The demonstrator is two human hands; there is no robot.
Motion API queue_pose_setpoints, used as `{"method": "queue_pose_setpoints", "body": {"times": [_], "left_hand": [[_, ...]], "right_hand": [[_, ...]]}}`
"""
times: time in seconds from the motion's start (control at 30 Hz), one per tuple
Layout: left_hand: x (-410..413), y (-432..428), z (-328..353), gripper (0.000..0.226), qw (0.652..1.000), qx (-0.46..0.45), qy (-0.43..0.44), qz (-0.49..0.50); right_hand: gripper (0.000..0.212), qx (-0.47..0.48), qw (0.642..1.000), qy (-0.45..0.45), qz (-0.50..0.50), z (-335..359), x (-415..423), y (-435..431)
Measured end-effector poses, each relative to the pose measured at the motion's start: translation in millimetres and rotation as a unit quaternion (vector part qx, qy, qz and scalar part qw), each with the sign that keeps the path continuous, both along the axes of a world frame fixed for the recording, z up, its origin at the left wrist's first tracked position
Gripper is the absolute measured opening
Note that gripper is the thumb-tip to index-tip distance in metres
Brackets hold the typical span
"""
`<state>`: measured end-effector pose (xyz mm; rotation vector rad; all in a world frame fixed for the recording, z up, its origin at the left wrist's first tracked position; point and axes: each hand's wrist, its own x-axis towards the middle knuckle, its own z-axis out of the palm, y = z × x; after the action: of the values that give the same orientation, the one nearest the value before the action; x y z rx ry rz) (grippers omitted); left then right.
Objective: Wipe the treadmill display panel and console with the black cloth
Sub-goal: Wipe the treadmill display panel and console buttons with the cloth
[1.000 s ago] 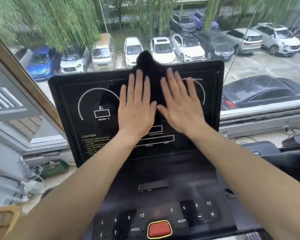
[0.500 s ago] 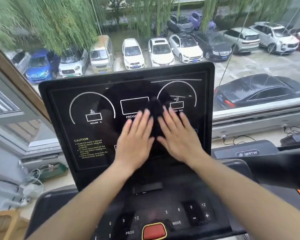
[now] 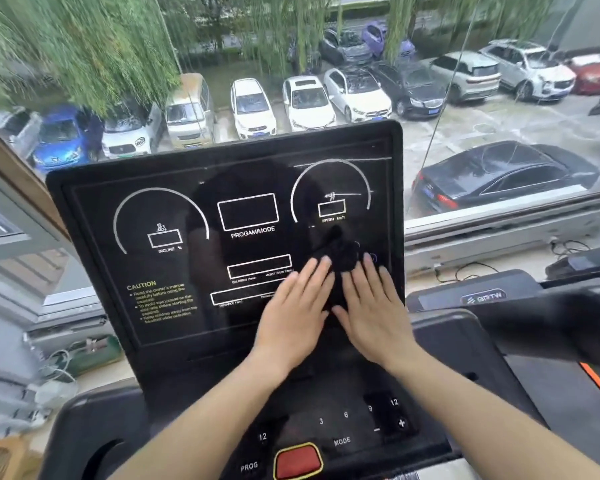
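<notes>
The black display panel (image 3: pixel 174 271) of the treadmill stands upright in front of me, with white gauge arcs and yellow caution text. A crumpled black cloth (image 3: pixel 340 251) lies against its lower right area. My left hand (image 3: pixel 295 306) and my right hand (image 3: pixel 371 306) press flat on the cloth side by side, fingers pointing up; most of the cloth is hidden under them. Below is the console (image 3: pixel 326 393) with number keys, PROG and MODE buttons and a red stop button (image 3: pixel 298 460).
A window behind the panel looks down on parked cars and willow trees. The sill (image 3: pixel 499 230) carries cables at the right and left. A second treadmill's black console (image 3: pixel 482 299) and handrail (image 3: pixel 568 317) sit close on the right.
Both hands have slid the cloth down from the panel's top centre and then across to its lower right. The view has shifted slightly with them.
</notes>
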<state>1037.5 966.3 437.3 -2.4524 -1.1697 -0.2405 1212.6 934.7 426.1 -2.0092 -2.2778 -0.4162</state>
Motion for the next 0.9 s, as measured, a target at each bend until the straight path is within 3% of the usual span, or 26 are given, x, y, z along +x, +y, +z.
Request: {"method": "queue_pose_setpoints", "body": {"times": [0.1,0.23,0.33,0.4,0.57,0.7,0.8,0.9], "left_hand": [[-7,34,50,0.074,0.994,0.055,-0.06,0.066],[38,79,122,0.071,0.985,0.104,-0.11,0.085],[83,77,121,0.071,0.989,0.107,-0.085,0.058],[91,57,81,0.071,0.996,0.078,-0.032,0.009],[22,-4,-15,0.077,0.999,-0.003,0.022,-0.028],[-10,28,32,0.075,0.998,0.038,-0.038,0.033],[11,68,96,0.071,0.989,0.077,-0.106,0.064],[57,77,118,0.071,0.987,0.079,-0.12,0.071]], "right_hand": [[0.069,0.094,0.994,-0.014,0.044,53,-9,49],[0.072,0.136,0.99,0.03,-0.038,126,24,99],[0.069,0.123,0.985,0.07,-0.099,97,50,79],[0.067,0.107,0.985,0.073,-0.113,51,53,45],[0.07,0.019,1.0,0.009,-0.014,-21,23,-11],[0.068,0.099,0.993,-0.028,0.062,40,6,44],[0.07,0.151,0.989,0.01,0.004,107,15,92],[0.071,0.141,0.986,0.054,-0.077,117,31,97]]}}
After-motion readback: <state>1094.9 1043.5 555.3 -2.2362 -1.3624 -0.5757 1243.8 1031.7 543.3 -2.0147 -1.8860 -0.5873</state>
